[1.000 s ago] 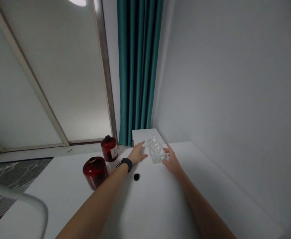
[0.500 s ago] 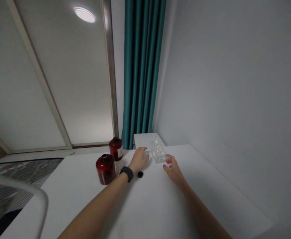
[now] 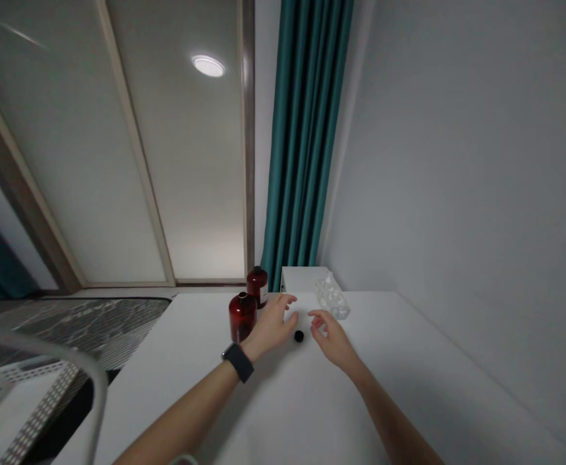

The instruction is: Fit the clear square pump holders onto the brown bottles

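Observation:
My left hand (image 3: 277, 324), with a dark watch at the wrist, hovers over the white table, fingers spread and holding nothing. Close to its thumb a small black cap (image 3: 299, 336) lies on the table. On the cap's other side is my right hand (image 3: 330, 337), its fingers loosely curved and apart, with nothing visible in them. Just beyond it rests a clear, crinkled plastic piece (image 3: 332, 298). An uncapped dark red bottle (image 3: 242, 315) stands left of my left hand, partly covered by it. Behind stands a second red bottle (image 3: 257, 283) with a black cap and white label.
A white box-like cabinet (image 3: 305, 276) adjoins the table's far edge, before a green curtain (image 3: 307, 142). The wall (image 3: 467, 194) borders the table on the right. At lower left are a white perforated basket (image 3: 35, 407) and a curved pale tube (image 3: 96, 387).
The view has swung left, so things appear farther right. My right hand has moved left, off the plastic piece and nearer the cap. My left hand has drawn back toward me.

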`<state>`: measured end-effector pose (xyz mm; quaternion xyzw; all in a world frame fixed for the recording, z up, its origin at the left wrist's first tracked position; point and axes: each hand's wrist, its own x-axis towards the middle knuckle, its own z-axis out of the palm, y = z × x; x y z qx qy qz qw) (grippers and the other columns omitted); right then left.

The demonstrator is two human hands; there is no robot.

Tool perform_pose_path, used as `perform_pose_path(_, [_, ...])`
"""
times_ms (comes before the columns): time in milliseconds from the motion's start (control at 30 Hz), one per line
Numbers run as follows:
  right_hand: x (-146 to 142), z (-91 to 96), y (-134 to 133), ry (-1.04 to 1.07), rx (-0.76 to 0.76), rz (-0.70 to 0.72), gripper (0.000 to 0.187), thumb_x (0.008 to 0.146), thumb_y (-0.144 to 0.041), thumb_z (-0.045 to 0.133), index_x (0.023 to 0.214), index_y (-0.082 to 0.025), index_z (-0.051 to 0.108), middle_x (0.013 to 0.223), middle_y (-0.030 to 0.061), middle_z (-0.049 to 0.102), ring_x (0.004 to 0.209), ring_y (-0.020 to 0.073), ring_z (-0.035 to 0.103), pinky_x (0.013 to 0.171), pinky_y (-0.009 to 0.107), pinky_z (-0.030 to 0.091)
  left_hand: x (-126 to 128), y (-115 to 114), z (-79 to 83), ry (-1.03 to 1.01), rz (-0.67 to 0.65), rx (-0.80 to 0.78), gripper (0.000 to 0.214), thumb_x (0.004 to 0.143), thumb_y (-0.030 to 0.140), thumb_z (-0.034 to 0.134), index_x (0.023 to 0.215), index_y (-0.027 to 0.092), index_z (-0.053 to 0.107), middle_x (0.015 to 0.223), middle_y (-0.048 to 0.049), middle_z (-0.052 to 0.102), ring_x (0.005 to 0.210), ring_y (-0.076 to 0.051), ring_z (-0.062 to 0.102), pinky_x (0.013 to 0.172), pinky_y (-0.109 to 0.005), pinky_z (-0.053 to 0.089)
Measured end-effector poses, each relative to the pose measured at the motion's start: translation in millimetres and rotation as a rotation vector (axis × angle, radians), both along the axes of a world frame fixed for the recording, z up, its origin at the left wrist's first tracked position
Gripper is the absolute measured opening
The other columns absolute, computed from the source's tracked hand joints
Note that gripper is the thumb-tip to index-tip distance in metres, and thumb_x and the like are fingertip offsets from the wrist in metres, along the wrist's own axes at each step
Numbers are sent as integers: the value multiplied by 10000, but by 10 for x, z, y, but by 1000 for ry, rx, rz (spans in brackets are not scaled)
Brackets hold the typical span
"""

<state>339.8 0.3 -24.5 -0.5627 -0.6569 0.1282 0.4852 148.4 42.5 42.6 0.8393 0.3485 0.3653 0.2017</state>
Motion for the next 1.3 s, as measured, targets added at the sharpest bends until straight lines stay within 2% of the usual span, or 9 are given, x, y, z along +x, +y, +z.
perform_pose_path(100, [-199, 50, 44, -24, 14, 70, 281, 796, -181, 512, 1041, -217, 645, 888, 35, 650, 835, 200, 628, 819, 361, 516, -223, -170, 102, -9, -10, -26, 245, 889, 203, 534, 1122, 181, 606, 1047, -59, 674, 785, -178, 654, 776, -327, 525])
perform_pose_path(267, [-455, 77, 127, -59, 34, 126, 276, 809, -153, 501, 1030, -225, 649, 902, 39, 652, 864, 210, 627, 826, 368, 509, -686, -357, 152, -14, 126, -23, 173, 920, 244, 502, 987, 209, 658, 765, 3, 677, 620, -155, 603, 608, -266, 447])
perform_pose_path(367, [-568, 34, 174, -76, 51, 117, 257, 824, -155, 491, 1011, -223, 655, 902, 50, 650, 891, 229, 614, 847, 397, 494, -976, -317, 37, -132, 244, 97, 168, 922, 227, 480, 936, 199, 644, 827, -21, 668, 688, -163, 594, 648, -277, 459])
perform_pose_path(533, [-635, -99, 161, -97, 73, 44, 269, 852, -148, 453, 1017, -206, 658, 960, 90, 655, 955, 273, 593, 880, 466, 451, -1294, -122, -360, -223, 344, 244, 176, 907, 195, 471, 1020, 191, 606, 902, -47, 600, 826, -202, 585, 716, -321, 493])
perform_pose_path(667, [-604, -159, 32, -119, 69, 31, 286, 863, -141, 440, 1025, -211, 665, 990, 90, 674, 978, 280, 588, 893, 476, 443, -1346, -20, -629, -213, 368, 179, 321, 887, 183, 494, 1203, 190, 545, 1044, -74, 580, 926, -224, 586, 827, -397, 524])
perform_pose_path(833, [-620, -139, -82, -130, 61, 76, 317, 894, -144, 417, 1069, -222, 670, 1026, 78, 704, 1000, 258, 618, 912, 444, 472, -1307, 12, -742, -182, 321, 80, 571, 884, 188, 538, 1436, 234, 397, 1322, -115, 480, 1194, -263, 524, 1022, -485, 482])
perform_pose_path(967, [-721, -143, -115, -108, 45, 158, 439, 912, -129, 358, 1257, -222, 612, 1223, 84, 677, 1153, 235, 601, 1007, 437, 458, -1289, -35, -701, -151, 271, 84, 613, 875, 170, 557, 1459, 238, 386, 1407, -116, 445, 1330, -279, 438, 1151, -523, 371])
perform_pose_path(1133, [-862, -167, -118, -90, -14, 241, 569, 912, -122, 350, 1457, -253, 445, 1392, 74, 583, 1292, 214, 525, 1103, 456, 406, -1267, -156, -564, -150, 232, 124, 487, 882, 158, 530, 1363, 210, 481, 1403, -126, 502, 1321, -282, 469, 1133, -542, 388])
perform_pose_path(1300, [-942, -150, -84, -47, -48, 265, 625, 891, -116, 380, 1497, -268, 390, 1441, 64, 540, 1341, 215, 482, 1152, 473, 373, -1219, -240, -474, -174, 159, 167, 410, 864, 128, 541, 1262, 224, 549, 1395, -122, 557, 1287, -285, 513, 1086, -530, 426])
